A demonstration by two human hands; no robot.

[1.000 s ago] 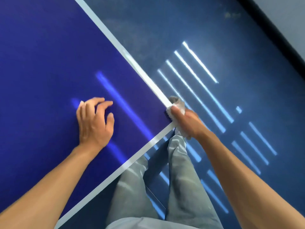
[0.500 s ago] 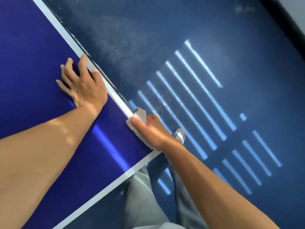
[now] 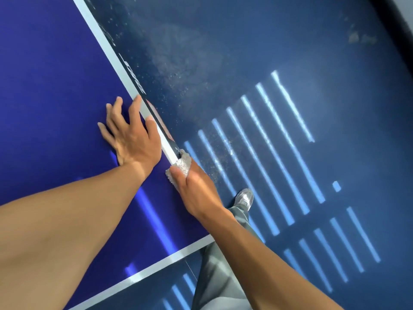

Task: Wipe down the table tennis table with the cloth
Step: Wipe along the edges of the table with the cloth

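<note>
The table tennis table (image 3: 44, 86) fills the left of the head view, its top deep blue with a white side line (image 3: 116, 63) along its long edge and a white end line (image 3: 156, 262) along its near edge; the two lines run toward the table's corner, which the right forearm covers. The left hand (image 3: 131, 139) lies palm down on the table's top just inside the side line, its fingers straight and spread apart, holding nothing; its forefinger and thumb reach the white line. The cloth (image 3: 182, 165), pale and nubbly, is bunched over the table's side edge a little way up from that corner, touching both the white line and the dark rim below it. The right hand (image 3: 196, 193) is clamped on the cloth, its thumb pressing on top at the side line; its fingers curl over the table's edge and cannot be seen beneath. The two hands sit close together on the table, the left one on the top, the right one at the rim. White lettering (image 3: 134, 79) runs along the table's dark side rim beyond the cloth; it is too blurred to read. Off the table's side lies a dark blue floor (image 3: 290, 30) with a dusty pale patch (image 3: 178, 70) and bright parallel stripes of light (image 3: 288, 135). Beside the table's corner stand a grey trouser leg (image 3: 219, 276) and a pale shoe (image 3: 244, 199); a light streak (image 3: 154, 220) shines on the table's top between the two forearms.
</note>
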